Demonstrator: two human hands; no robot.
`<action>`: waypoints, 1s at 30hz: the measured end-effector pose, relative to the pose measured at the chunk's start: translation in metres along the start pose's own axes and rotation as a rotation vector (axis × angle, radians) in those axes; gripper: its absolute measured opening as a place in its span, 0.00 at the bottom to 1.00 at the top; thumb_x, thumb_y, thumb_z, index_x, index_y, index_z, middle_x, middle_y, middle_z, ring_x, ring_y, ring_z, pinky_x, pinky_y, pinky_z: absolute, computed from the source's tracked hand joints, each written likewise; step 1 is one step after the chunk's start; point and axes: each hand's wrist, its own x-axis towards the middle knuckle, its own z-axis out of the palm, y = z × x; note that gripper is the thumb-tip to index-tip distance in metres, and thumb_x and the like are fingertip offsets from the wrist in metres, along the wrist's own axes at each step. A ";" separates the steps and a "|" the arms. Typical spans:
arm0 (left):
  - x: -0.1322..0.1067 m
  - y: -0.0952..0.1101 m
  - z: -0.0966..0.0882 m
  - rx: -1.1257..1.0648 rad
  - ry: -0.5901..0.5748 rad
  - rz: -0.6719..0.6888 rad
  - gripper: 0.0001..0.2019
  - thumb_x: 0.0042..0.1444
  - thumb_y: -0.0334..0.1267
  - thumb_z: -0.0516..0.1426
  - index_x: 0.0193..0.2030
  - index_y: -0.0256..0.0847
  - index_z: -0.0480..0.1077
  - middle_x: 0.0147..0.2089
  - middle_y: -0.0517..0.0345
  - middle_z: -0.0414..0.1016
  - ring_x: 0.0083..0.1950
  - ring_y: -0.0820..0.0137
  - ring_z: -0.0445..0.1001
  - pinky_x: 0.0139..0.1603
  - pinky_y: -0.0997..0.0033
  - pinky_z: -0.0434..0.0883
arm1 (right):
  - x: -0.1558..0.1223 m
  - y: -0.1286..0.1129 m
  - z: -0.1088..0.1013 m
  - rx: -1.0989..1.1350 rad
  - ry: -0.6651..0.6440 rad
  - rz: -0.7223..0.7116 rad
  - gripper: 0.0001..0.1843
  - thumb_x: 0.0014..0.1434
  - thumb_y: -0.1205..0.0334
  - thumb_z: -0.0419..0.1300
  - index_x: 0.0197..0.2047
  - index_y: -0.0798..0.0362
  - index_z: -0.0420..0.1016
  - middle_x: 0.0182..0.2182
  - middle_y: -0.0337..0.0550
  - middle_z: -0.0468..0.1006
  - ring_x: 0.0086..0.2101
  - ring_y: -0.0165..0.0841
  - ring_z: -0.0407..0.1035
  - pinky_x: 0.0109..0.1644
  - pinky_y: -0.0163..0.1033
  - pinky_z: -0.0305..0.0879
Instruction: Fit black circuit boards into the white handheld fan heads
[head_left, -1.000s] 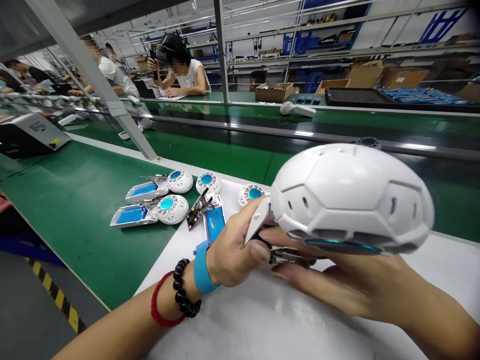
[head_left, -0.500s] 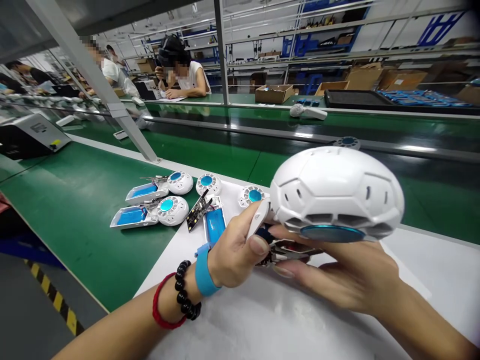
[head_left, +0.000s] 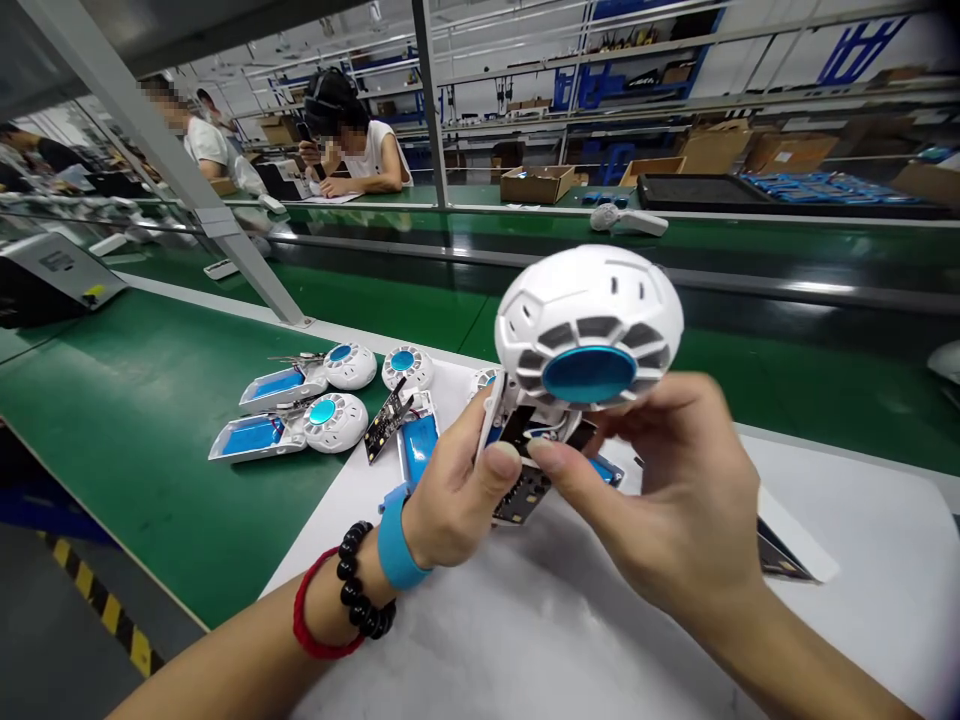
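Note:
A white handheld fan (head_left: 592,290) with a round, vented head and a blue centre disc is held up over the white sheet. Its handle is opened, showing wires and a black circuit board (head_left: 523,495) below the head. My left hand (head_left: 457,490) is closed around the handle, thumb in front. My right hand (head_left: 675,490) is closed at the neck, its thumb tip against the wires and board and its fingers partly hidden behind. Beside my left hand lies another opened fan with a blue battery (head_left: 420,445) and a tilted circuit board (head_left: 388,422).
Two opened fans (head_left: 335,422) (head_left: 349,366) lie on the green bench at left. A white casing piece with a board (head_left: 795,545) rests on the white sheet (head_left: 862,480) at right. Beyond runs a conveyor; a co-worker (head_left: 367,150) sits across it. A slanted post (head_left: 217,215) stands left.
The fan has turned and moved left and back, so its blue disc faces me more. My right hand has shifted from underneath to the front, its thumb now at the wires.

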 end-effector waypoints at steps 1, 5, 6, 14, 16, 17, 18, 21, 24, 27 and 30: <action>0.000 0.001 0.001 0.014 0.030 0.000 0.28 0.66 0.57 0.46 0.62 0.38 0.65 0.57 0.45 0.72 0.60 0.54 0.70 0.59 0.59 0.70 | 0.001 0.000 0.003 0.070 0.033 0.085 0.16 0.56 0.60 0.69 0.45 0.45 0.70 0.36 0.38 0.76 0.34 0.33 0.72 0.36 0.38 0.71; 0.002 0.004 0.002 0.025 0.096 -0.091 0.25 0.67 0.55 0.47 0.59 0.39 0.68 0.49 0.48 0.77 0.58 0.55 0.72 0.60 0.58 0.70 | 0.010 -0.002 0.009 0.284 -0.203 0.360 0.08 0.59 0.55 0.65 0.40 0.49 0.75 0.34 0.39 0.77 0.35 0.34 0.74 0.32 0.36 0.73; 0.002 0.004 0.002 0.019 0.100 -0.120 0.25 0.67 0.55 0.47 0.58 0.39 0.68 0.46 0.48 0.77 0.56 0.55 0.72 0.59 0.57 0.70 | 0.013 -0.002 0.008 0.299 -0.222 0.388 0.09 0.59 0.54 0.65 0.38 0.50 0.75 0.32 0.39 0.77 0.33 0.34 0.74 0.31 0.35 0.72; 0.004 0.003 0.002 -0.030 0.059 -0.304 0.29 0.65 0.60 0.46 0.60 0.40 0.66 0.34 0.52 0.77 0.36 0.62 0.77 0.39 0.64 0.76 | 0.020 0.010 0.005 0.301 -0.257 0.442 0.13 0.56 0.52 0.67 0.39 0.52 0.74 0.33 0.41 0.79 0.35 0.36 0.75 0.40 0.40 0.74; 0.004 0.004 0.003 -0.057 0.055 -0.362 0.30 0.64 0.62 0.45 0.61 0.40 0.65 0.29 0.55 0.75 0.25 0.67 0.72 0.26 0.69 0.73 | 0.018 0.012 0.007 0.319 -0.290 0.472 0.14 0.58 0.52 0.66 0.42 0.52 0.72 0.36 0.42 0.79 0.36 0.36 0.75 0.39 0.40 0.74; 0.003 0.005 0.004 -0.070 0.056 -0.398 0.31 0.64 0.62 0.45 0.61 0.40 0.65 0.27 0.57 0.72 0.21 0.70 0.68 0.20 0.71 0.69 | 0.017 0.013 0.008 0.321 -0.291 0.478 0.14 0.60 0.52 0.64 0.45 0.52 0.71 0.37 0.43 0.79 0.36 0.36 0.75 0.40 0.40 0.75; 0.003 0.005 0.005 -0.077 0.058 -0.433 0.32 0.64 0.63 0.45 0.61 0.40 0.64 0.25 0.59 0.70 0.18 0.72 0.65 0.16 0.73 0.66 | 0.016 0.013 0.009 0.324 -0.291 0.480 0.13 0.62 0.53 0.62 0.46 0.51 0.70 0.37 0.43 0.79 0.36 0.35 0.75 0.41 0.40 0.75; 0.003 0.008 0.006 -0.085 0.047 -0.477 0.32 0.63 0.64 0.44 0.61 0.42 0.63 0.26 0.61 0.66 0.17 0.74 0.62 0.12 0.75 0.64 | 0.016 0.012 0.010 0.326 -0.292 0.439 0.10 0.65 0.55 0.58 0.46 0.51 0.69 0.38 0.42 0.79 0.37 0.35 0.75 0.48 0.43 0.73; 0.007 0.013 0.002 -0.094 -0.046 -0.436 0.28 0.62 0.58 0.53 0.63 0.44 0.60 0.37 0.55 0.72 0.27 0.71 0.71 0.22 0.75 0.72 | 0.023 0.010 0.002 0.287 -0.236 0.393 0.09 0.63 0.58 0.60 0.45 0.52 0.70 0.40 0.43 0.80 0.41 0.37 0.75 0.49 0.42 0.72; 0.012 0.018 -0.003 -0.104 -0.146 -0.471 0.26 0.55 0.46 0.66 0.56 0.42 0.65 0.43 0.55 0.73 0.38 0.69 0.73 0.36 0.74 0.75 | 0.032 0.009 -0.009 0.260 -0.153 0.394 0.08 0.62 0.58 0.61 0.43 0.53 0.72 0.39 0.44 0.80 0.40 0.37 0.75 0.44 0.40 0.73; 0.014 0.021 -0.003 -0.101 -0.125 -0.550 0.20 0.53 0.44 0.66 0.47 0.37 0.67 0.39 0.56 0.72 0.37 0.70 0.71 0.37 0.72 0.75 | 0.035 0.009 -0.013 0.271 -0.141 0.385 0.10 0.62 0.57 0.61 0.43 0.53 0.72 0.38 0.44 0.81 0.39 0.37 0.76 0.42 0.40 0.73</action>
